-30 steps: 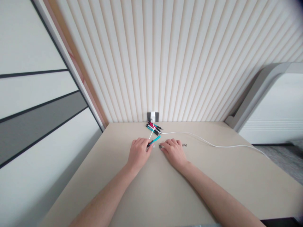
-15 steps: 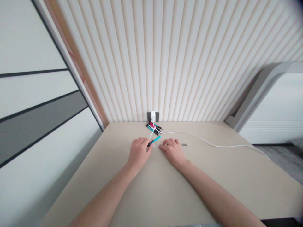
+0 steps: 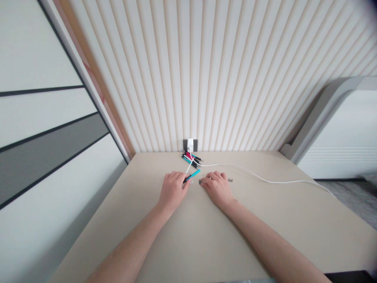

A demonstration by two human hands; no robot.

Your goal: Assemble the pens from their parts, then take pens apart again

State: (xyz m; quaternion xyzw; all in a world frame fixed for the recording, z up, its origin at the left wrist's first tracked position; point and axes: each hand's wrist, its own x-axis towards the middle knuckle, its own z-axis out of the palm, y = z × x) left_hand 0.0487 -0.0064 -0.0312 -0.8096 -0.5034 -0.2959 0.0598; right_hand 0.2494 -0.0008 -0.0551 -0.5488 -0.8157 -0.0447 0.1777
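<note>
My left hand (image 3: 174, 189) is closed around a teal-and-black pen barrel (image 3: 194, 173), which points up and to the right. A thin white stick, like a pen refill (image 3: 189, 166), also sticks up from its fingers. Close to that hand's thumb lie small clear pieces (image 3: 191, 182) on the table. My right hand (image 3: 216, 185) rests on the tabletop, fingers bent and drawn together at a little heap of small grey parts (image 3: 200, 182). Whatever is between its fingertips is hidden. More small grey parts (image 3: 230, 180) lie just right of this hand, partly covered by it.
Several pens or pen parts (image 3: 191, 160) in teal, red, white and black lie piled by the wall. Above them a white charger (image 3: 190, 144) sits in a dark socket. Its white cable (image 3: 259, 177) runs rightward across the beige table (image 3: 176, 243).
My right hand has shifted slightly right, uncovering more of the grey heap by its thumb and covering part of the grey parts on its right. My left hand stays in place.
</note>
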